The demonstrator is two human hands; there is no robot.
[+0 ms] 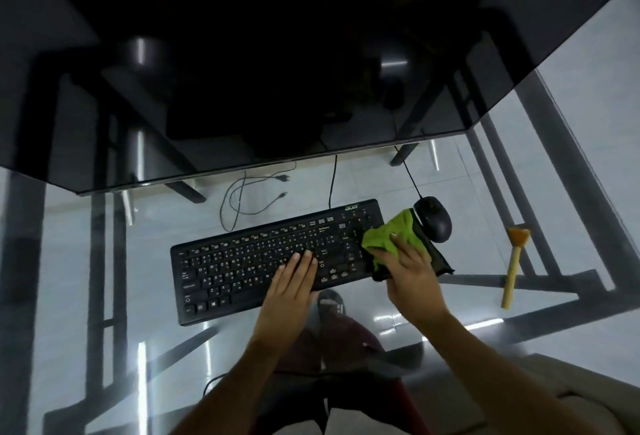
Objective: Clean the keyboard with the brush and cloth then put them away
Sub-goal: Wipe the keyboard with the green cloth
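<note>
The scene is looking dim, the upper half sinking into near black. Pale streaks of glare are running across the glass table point(104, 261). Straight lines are bending at the wide-angle edges, and detail is looking soft throughout.

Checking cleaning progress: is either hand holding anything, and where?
The right hand grips the green cloth at its near edge; the left hand rests flat on the keyboard.

I see open desk point(104, 261) left of the keyboard point(242, 261); on its right the mouse point(434, 219) crowds in, with the brush point(514, 264) lying farther right.
</note>
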